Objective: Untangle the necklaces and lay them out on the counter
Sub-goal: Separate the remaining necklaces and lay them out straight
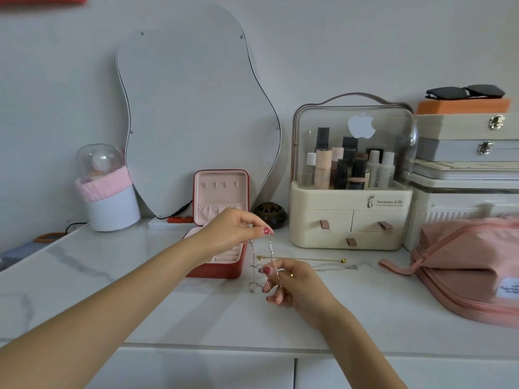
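Just above the surface, at the centre of my view, a thin silver chain hangs stretched between my two hands. My left hand pinches its upper end between thumb and fingertips; at five o'clock from it, my right hand holds the lower stretch with curled fingers, a gold ring on one of them. A loop of the chain dangles at nine o'clock from my right hand. At one o'clock from that hand, a gold necklace lies straight on the marble, and a second silver necklace lies just below it. The open red jewellery box stands at ten o'clock, behind my left hand. The cream cosmetics organiser sits at one o'clock, the pink pouch at three.
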